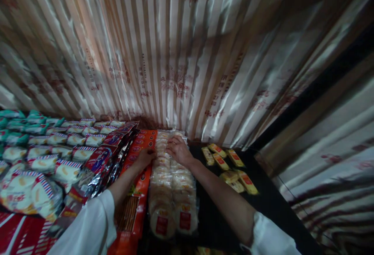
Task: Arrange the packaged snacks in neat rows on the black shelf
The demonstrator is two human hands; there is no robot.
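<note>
Two long columns of round flat cakes in clear wrappers (161, 204), with red labels on the nearest ones, lie side by side in the middle of the table. My right hand (179, 150) rests over the far part of these columns, its fingers spread on the wrapped cakes. At the left edge of the same columns is my left hand (147, 157), its fingers bent together and touching the side of the wrappers. Whatever the left fingertips hold, if anything, is hidden. Beneath my left forearm lies an orange snack bag (139, 204) with brown sticks showing through its window.
Rows of white striped snack packs (68, 171) and green packs (36, 118) fill the left side, beside dark red bags (101, 159). Several yellow packets (221, 161) lie on the black tabletop (216, 212) at right. A striped, shiny sheet (175, 52) hangs behind.
</note>
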